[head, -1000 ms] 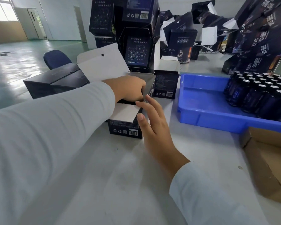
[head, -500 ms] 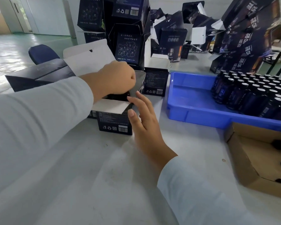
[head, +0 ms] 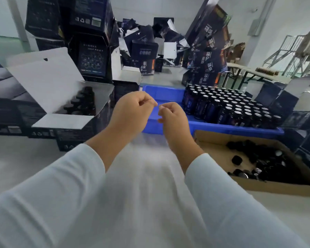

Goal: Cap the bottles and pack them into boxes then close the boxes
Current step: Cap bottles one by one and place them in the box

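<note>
Bottles (head: 227,106) are standing packed upright in the blue tray (head: 166,126) w/ more already in the open box (head: 75,111) at my left; I'm judging them smallish, stiff, slick-sided, prob. breakable, so best taken round the body. Dark w/ silvery tops, they're waiting while my left hand (head: 131,111) and right hand (head: 172,117) are hovering loosely curled, holding nothing.

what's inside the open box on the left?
The open box holds dark capped bottles, standing upright in rows; only their tops show. The box walls and the white front flap hide their bodies and the near rows, so the count and any empty slots cannot be told.
</note>
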